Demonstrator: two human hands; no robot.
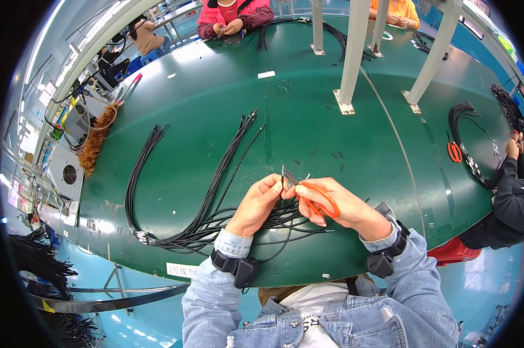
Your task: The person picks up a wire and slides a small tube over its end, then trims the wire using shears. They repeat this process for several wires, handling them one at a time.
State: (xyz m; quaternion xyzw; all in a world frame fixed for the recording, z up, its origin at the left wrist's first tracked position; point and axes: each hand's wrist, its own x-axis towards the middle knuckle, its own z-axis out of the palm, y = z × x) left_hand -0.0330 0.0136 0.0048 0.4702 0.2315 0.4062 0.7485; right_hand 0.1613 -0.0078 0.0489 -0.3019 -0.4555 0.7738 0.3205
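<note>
Between the fingertips of my left hand (258, 201) is the end of a black cable (283, 184), held upright. My right hand (337, 203) is closed around a pair of scissors with orange handles (330, 203). The scissors' blades (290, 176) point up and to the left, close beside the cable's tip; whether they touch it I cannot tell. Below and to the left of both hands lies a spread bundle of black cables (215, 227), with pale connectors (143, 236) at its left. Several short black offcuts (335, 155) are scattered beyond my hands.
White metal posts (350, 69) rise from the green table (308, 127). More cables (460, 116) and orange-handled scissors (454, 152) lie at the right, near a person in dark sleeves. Two people sit across the table. A brown duster (97, 139) lies along the left edge beside white machines (66, 172).
</note>
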